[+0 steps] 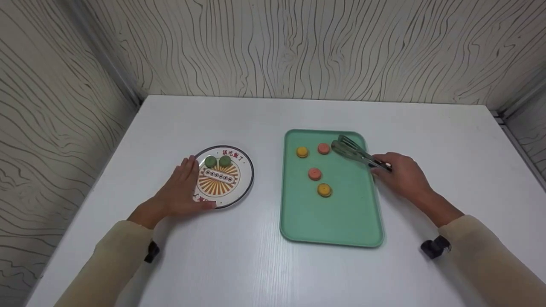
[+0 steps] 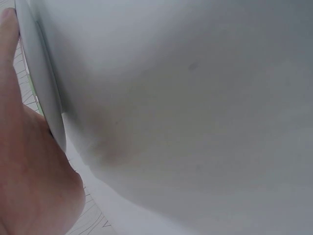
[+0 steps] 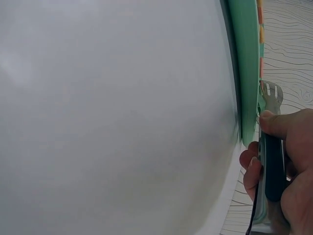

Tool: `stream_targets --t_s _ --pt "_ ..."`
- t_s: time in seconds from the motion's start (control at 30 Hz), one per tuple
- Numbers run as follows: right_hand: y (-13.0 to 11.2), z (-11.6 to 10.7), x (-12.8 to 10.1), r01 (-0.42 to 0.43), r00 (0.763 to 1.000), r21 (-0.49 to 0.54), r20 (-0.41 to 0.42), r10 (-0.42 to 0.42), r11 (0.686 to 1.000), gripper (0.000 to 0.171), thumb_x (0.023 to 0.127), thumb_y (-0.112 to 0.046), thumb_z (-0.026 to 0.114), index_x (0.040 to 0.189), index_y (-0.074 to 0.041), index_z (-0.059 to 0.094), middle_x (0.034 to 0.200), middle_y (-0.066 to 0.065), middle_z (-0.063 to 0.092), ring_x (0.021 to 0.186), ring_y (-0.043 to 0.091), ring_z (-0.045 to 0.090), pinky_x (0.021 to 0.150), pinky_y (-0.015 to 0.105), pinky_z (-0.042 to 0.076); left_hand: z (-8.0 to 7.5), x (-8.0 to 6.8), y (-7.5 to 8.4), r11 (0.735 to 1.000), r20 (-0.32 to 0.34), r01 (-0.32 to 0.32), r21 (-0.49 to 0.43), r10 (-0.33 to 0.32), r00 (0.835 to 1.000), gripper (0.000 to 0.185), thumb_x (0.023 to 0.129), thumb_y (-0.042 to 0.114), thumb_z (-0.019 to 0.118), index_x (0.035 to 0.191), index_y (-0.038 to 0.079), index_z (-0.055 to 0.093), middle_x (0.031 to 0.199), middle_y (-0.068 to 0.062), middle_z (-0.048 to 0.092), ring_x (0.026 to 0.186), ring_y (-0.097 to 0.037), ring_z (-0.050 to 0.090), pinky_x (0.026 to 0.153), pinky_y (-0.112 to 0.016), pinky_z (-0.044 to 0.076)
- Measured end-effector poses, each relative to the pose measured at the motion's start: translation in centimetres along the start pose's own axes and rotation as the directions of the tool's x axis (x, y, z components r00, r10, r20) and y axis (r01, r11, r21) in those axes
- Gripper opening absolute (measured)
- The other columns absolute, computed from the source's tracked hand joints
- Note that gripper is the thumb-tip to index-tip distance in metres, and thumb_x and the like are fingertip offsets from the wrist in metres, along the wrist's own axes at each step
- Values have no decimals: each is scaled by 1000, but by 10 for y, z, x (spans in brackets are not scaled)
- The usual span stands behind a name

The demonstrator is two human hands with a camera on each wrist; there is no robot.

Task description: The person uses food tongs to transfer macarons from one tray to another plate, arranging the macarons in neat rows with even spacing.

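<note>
Right hand (image 1: 403, 175) wraps its fingers round the handle of the tongs (image 1: 356, 152); the wrist view shows thumb and fingers curled on the dark grip. Tong blades reach over the right top corner of the green tray (image 1: 330, 230), their tips just beside the upper pink macaron (image 1: 323, 148). Whether the blades are parted or squeezed, I cannot tell.

Left hand (image 1: 181, 192) lies flat, fingers straight, against the left edge of the plate (image 1: 248, 179), steadying it. Two green macarons (image 1: 217, 161) sit side by side at the plate's far rim.

On the tray: a yellow macaron (image 1: 302, 152) left of the upper pink one, a second pink (image 1: 315, 173) lower down, a second yellow (image 1: 324, 189) below that. All four lie apart from each other.

Risks, as I judge them: macaron shells are brittle, so a hard squeeze could crack one. A shallow grip on a round edge could let it slip off the blades and roll. The blades come in low, so they could nudge the pink one toward the yellow. The tray is loose on the smooth table (image 1: 239, 264), with no hand on it; a push could slide it.
</note>
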State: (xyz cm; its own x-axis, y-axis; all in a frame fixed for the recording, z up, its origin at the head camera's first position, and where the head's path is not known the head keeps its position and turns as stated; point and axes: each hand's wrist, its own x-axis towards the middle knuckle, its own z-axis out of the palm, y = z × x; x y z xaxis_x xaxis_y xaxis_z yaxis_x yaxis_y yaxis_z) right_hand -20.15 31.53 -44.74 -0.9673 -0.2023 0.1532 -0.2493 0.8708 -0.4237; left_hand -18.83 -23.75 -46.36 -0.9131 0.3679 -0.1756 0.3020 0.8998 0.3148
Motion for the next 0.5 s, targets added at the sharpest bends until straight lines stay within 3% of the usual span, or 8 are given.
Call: stream_targets --t_s 0.5 --pt "-3 -4 1 15 1000 -8 -15 -15 1000 32 93 -9 74 123 1 72 102 17 73 75 24 55 64 36 44 1 0 0 1000 17 16 -6 -16 1000 131 82 77 62 158 -10 1 168 -27 -5 155 -41 -8 125 -55 5"
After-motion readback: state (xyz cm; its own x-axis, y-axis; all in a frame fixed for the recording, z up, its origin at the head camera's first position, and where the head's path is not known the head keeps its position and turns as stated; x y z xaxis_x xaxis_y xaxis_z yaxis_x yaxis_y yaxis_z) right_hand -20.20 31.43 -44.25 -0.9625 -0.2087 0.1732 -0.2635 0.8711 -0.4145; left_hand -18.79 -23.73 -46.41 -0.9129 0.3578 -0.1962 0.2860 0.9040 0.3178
